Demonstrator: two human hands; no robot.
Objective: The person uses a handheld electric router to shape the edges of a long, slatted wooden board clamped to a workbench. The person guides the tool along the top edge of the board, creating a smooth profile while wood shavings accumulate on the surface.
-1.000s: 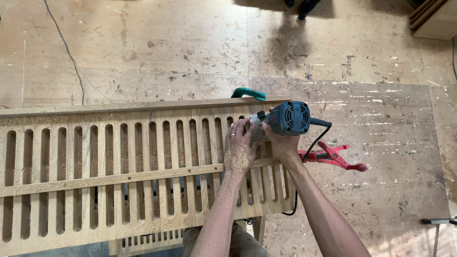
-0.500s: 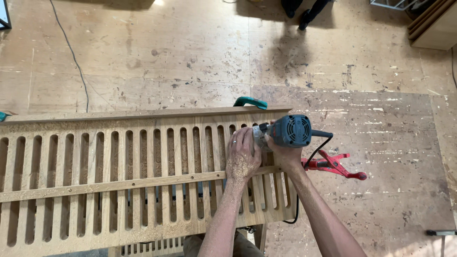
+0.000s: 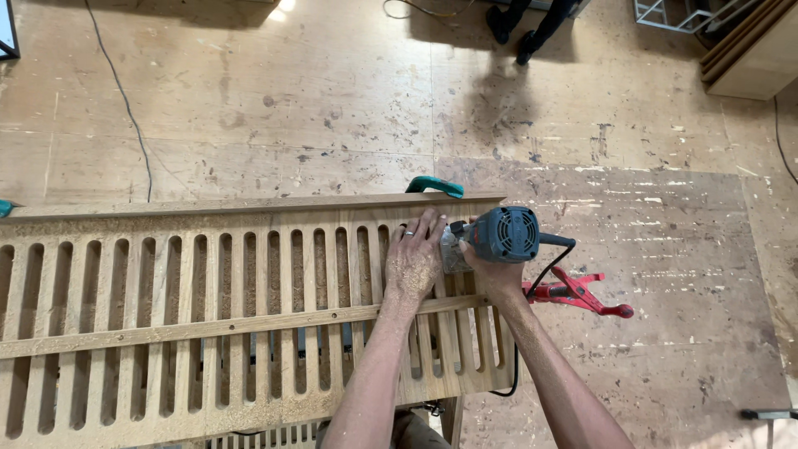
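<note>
A long slotted wooden panel (image 3: 208,316) dusted with sawdust lies across the view, with a thin wooden strip (image 3: 166,331) laid along it. A blue-grey corded hand router (image 3: 497,237) stands on the panel near its far right corner. My right hand (image 3: 490,270) grips the router body from the near side. My left hand (image 3: 413,258), wearing a ring, lies flat on the slats with its fingertips against the router's base.
A red clamp (image 3: 582,295) sits by the panel's right end and a green clamp handle (image 3: 434,186) shows behind the far edge. A black cable (image 3: 125,100) runs over the plywood floor. Another person's legs (image 3: 532,25) stand at the top, and wooden boards (image 3: 752,50) are stacked at the top right.
Both hands and the router have shifted a little toward the panel's far edge. The view has tilted slightly, so the panel sits lower in the frame.
</note>
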